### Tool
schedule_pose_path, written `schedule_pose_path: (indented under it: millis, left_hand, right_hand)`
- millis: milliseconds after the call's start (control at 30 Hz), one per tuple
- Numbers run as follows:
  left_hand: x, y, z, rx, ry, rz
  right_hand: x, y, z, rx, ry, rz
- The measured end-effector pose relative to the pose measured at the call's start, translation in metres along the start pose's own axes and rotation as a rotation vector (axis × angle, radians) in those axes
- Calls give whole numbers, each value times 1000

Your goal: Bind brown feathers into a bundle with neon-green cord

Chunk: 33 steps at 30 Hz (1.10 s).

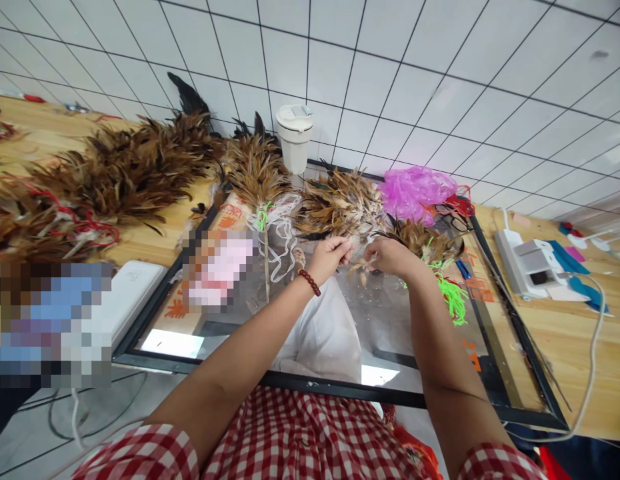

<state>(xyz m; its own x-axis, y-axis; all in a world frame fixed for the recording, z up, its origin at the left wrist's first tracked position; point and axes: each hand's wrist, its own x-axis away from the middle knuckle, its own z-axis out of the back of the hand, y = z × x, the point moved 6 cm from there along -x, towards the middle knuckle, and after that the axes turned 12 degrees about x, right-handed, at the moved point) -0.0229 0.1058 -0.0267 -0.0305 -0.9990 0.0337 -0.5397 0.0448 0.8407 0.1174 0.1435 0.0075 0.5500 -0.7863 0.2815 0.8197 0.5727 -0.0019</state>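
Observation:
Above a black-framed glass panel (310, 384), my left hand (333, 257) is closed in a pinch with thumb and forefinger pressed together; what it holds is too small to make out. Close by on its right, my right hand (390, 256) has its fingers curled downward, their tips partly hidden, so I cannot tell what they grip. A heap of brown feathers (335, 200) lies just beyond both hands. Beneath my right hand are a few small pale feathers (359, 273). To the left, a feather duster (257, 170) bound with green string (263, 217) lies on its thin stick (267, 267).
A white lidded cup (295, 140) stands by the tiled wall. Purple plastic (415, 190), a smaller feather bunch (430, 241) and bright green string (453, 300) lie to the right. Large feather dusters (135, 160) cover the left table. White cable (593, 360) hangs at right.

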Motion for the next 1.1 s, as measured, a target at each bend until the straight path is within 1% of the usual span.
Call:
schedule_pose_path:
  millis: [200,367,633,833,900,1000,1100]
  left_hand:
    - [-1,-3,1,-6,9,13]
    - [-1,-3,0,-21,-1,5]
    - [-2,-7,0,-43,-24,6]
    - [-2,-9,0,-65,-20,19]
    - [-2,-8,0,-64,-20,20]
    - [-1,-8,0,-68,-26,24]
    - [-2,-4,0,-106,-28,-37]
  right_hand:
    - [-2,-3,-2,-19,-92,-13]
    - [-1,-5,-2,19,-90,8]
    - [0,-7,-4,66,-97,4]
    - [1,-9,-3,76,-106,0]
    - [2,-11,-1,79,-89,12]
    - [3,-11,6,65,-6,4]
    - [6,-11,14,27,59,-30]
